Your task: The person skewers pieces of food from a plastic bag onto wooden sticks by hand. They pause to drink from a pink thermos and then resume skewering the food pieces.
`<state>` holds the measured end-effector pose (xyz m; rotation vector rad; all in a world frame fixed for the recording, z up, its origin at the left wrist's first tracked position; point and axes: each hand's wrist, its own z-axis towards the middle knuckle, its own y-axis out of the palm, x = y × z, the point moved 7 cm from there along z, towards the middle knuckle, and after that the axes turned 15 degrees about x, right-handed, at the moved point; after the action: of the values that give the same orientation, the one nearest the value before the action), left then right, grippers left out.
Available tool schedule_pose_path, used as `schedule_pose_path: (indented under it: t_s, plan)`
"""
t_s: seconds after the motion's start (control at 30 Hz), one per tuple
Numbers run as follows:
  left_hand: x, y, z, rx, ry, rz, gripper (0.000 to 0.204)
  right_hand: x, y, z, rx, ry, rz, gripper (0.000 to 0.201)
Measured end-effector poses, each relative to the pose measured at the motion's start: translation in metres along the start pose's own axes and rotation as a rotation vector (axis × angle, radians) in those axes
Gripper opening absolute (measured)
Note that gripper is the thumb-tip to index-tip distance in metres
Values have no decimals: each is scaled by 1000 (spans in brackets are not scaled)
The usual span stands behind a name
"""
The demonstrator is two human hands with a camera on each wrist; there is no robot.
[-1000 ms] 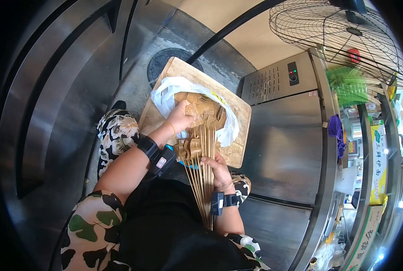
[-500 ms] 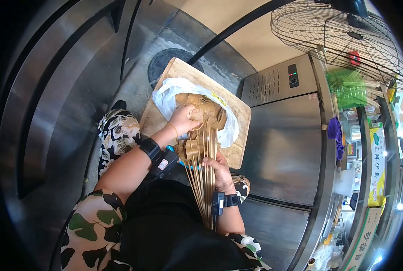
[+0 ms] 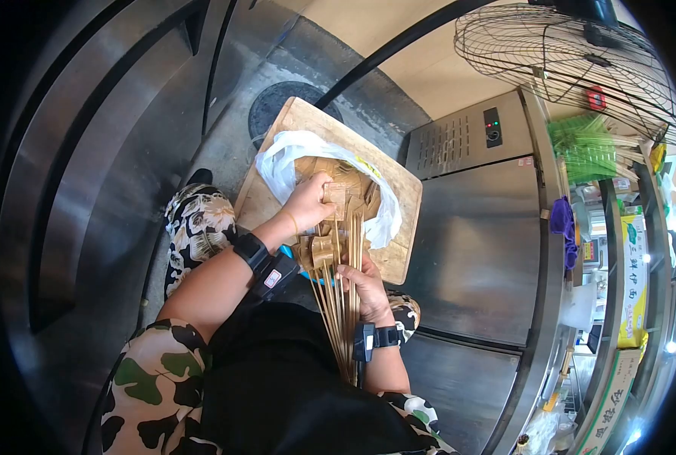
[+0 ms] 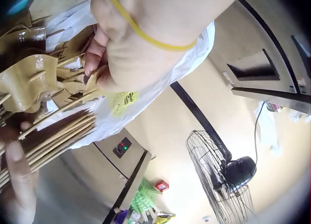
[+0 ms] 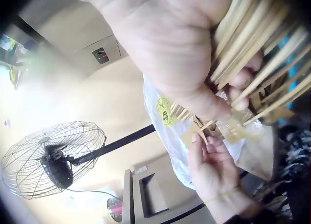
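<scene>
My left hand [image 3: 308, 202] pinches a flat brown sheet of food [image 3: 335, 200], like tofu skin, between thumb and fingers. The sheet is at the tip of a skewer over the bag's mouth; a skewer meets it in the right wrist view. My right hand [image 3: 370, 290] grips a bundle of thin bamboo skewers [image 5: 252, 34], their tips toward the bag. Folded brown sheets [image 4: 29, 81] are threaded on several skewers left of the bare ones. Beneath my left hand, an open white plastic bag [image 3: 384, 221] contains more brown sheets [image 3: 315, 165].
The bag sits on a wooden board [image 3: 399, 186] at knee height. A steel cabinet [image 3: 467, 243] stands to the right and steel doors [image 3: 126, 144] to the left. A wire-caged fan [image 3: 573, 61] is at the upper right. Shelves with packages [image 3: 632, 280] line the far right.
My left hand has shifted slightly right with the brown sheet, bringing it to the skewer tip. My right hand keeps hold of the skewer bundle in nearly the same place.
</scene>
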<state>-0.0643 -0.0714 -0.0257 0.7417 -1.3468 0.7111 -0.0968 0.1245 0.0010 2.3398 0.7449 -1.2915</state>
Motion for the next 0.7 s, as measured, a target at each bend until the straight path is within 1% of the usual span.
schedule_pose_path:
  t_s: [0.07,0.13,0.23,0.33,0.4,0.43,0.47,0.53,0.63,0.7]
  plan:
    - [-2,1,-1,1,40,7,40,2,-1,1,2,-4,-5,21]
    - [12,-1,-3,-14,61,68,37,1,-1,2,-2,-28,-27,21]
    - [44,-4,-13,-81,183,183,34,0,1,1,0,-19,-44,22]
    - [61,-7,-20,-102,198,277,33,0,1,1,3,-28,-44,22]
    - [33,-2,-16,-19,171,137,32,-1,2,-1,8,-30,-48,20]
    - [32,-3,-15,23,159,67,32,-3,3,-2,10,-32,-50,20]
    - [24,-3,-15,18,79,34,31,-3,4,-2,5,-41,-55,19]
    - [29,-8,-18,7,-79,-32,27,-5,4,-3,-3,-59,-64,19]
    - [16,3,-20,-112,-254,-177,22,-5,2,-4,13,-71,-63,18]
    - [3,9,-21,-136,-367,-271,20,-6,3,-5,25,-72,-66,18]
